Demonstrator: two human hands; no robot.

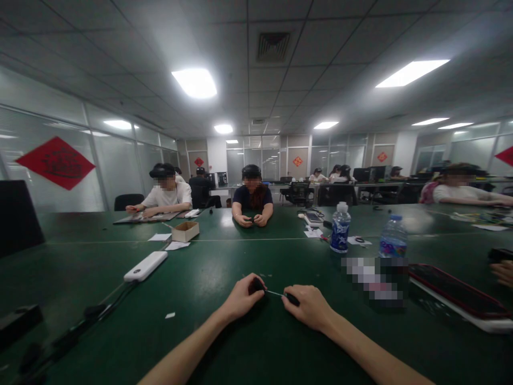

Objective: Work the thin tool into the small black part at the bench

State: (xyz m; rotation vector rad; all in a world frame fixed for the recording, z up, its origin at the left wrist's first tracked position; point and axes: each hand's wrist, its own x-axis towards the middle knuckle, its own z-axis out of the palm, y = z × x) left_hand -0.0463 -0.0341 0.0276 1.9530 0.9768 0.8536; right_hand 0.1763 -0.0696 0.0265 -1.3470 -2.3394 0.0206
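Above the green table, my left hand (239, 297) is closed around a small black object (258, 284), mostly hidden by the fingers, so its kind is unclear. My right hand (310, 306) grips the black handle of a screwdriver (292, 299). Its thin metal shaft points left, and the tip reaches the black object or lies very near it. Whether the tip sits in a screw is too small to tell.
A white power bank (146, 266) with a cable lies left, near a cardboard box (185, 231). Two bottles, a blue-labelled one (340, 230) and a clear one (393, 240), stand right. A red-edged phone (457, 291) lies beyond them. Co-workers sit around the green table (216, 267).
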